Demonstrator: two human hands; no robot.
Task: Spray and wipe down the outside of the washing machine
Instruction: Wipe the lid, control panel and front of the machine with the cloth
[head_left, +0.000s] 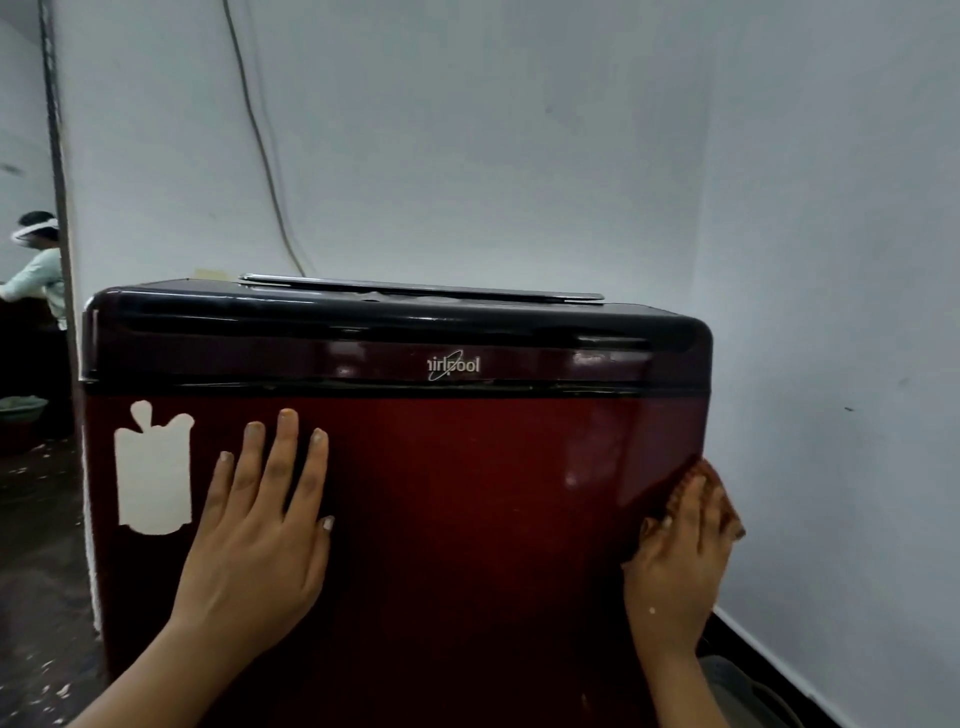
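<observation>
The red front panel of the washing machine (441, 519) is being faced at close range, with the machine standing against the pale wall (831, 260) on the right and its dark top band and lid lying at the far edge of the view. The left hand (260, 530) is being pressed flat against the panel, fingers spread wide and holding nothing, just right of a white sticker patch (153, 467); this is judged to be a bracing hold, so that the body is being steadied while the other side is being worked. The right hand (680, 561) is being wrapped round the machine's right front corner, fingers close together, over what seems to be a reddish-brown cloth (714, 480); only its edge is showing, so its full shape cannot be told. The cloth is being kept at the corner probably because the narrow side next to the wall is being reached. No spray bottle is being shown. Another person (39, 270) is being glimpsed far left.
</observation>
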